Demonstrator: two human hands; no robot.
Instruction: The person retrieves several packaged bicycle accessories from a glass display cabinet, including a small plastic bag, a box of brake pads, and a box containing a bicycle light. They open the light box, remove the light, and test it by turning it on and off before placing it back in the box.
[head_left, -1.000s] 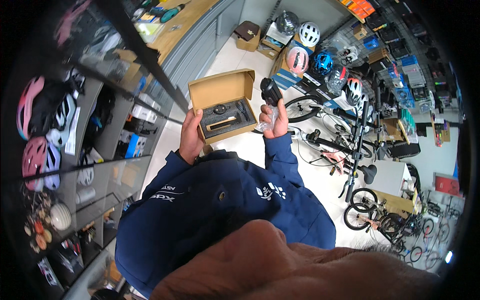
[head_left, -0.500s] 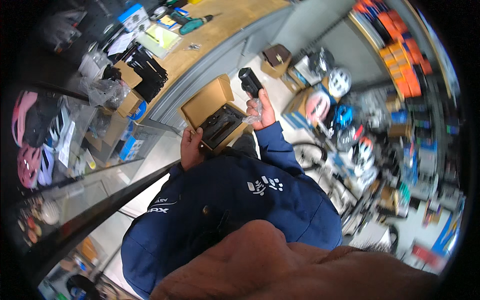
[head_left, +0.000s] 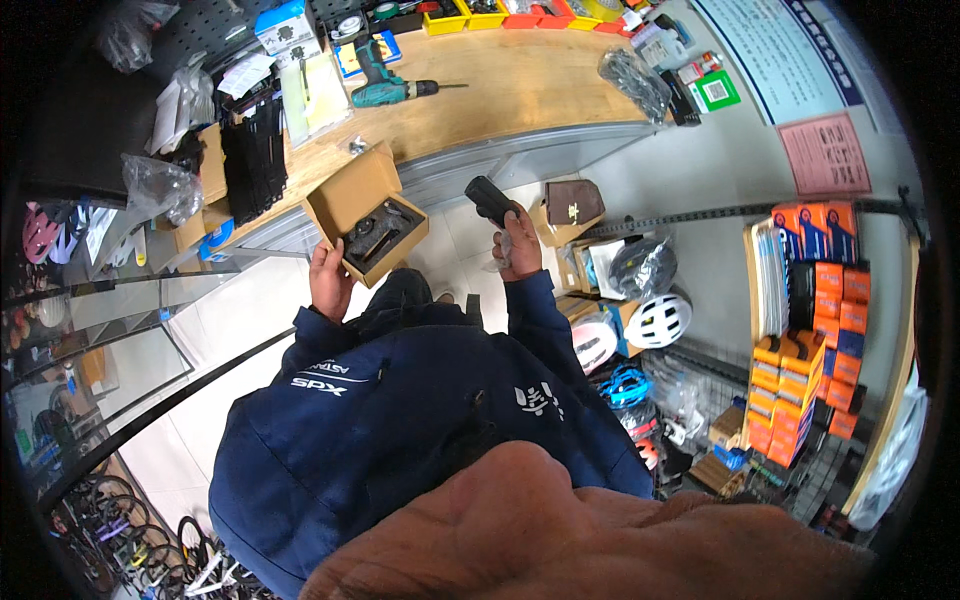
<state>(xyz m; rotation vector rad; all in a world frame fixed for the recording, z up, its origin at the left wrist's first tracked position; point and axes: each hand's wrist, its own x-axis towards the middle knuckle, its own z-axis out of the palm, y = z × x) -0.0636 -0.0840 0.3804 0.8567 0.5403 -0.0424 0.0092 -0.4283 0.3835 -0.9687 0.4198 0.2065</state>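
Observation:
My left hand (head_left: pixel 331 281) is closed on the near left corner of a small brown cardboard box (head_left: pixel 352 192), whose lid stands up. Dark parts (head_left: pixel 379 234) lie in a black insert inside it; their kind is hard to make out. To the right of the box, my right hand (head_left: pixel 521 252) is wrapped round a black cylindrical device (head_left: pixel 486 196), held tilted with its thick end up and left. Crumpled clear plastic (head_left: pixel 503 247) hangs at the fingers of that hand.
Ahead runs a wooden workbench (head_left: pixel 520 85) with a teal cordless drill (head_left: pixel 395 92), black strips (head_left: pixel 252 160) and coloured parts bins (head_left: pixel 487 14). On the right are a white helmet (head_left: pixel 659 321), a brown box (head_left: pixel 572 206) and shelved orange boxes (head_left: pixel 790 375). A glass case (head_left: pixel 130 320) stands left.
My view has swung to the right and up, showing more of the bench and right wall. Both hands keep hold of the box and the black device, now a little farther apart.

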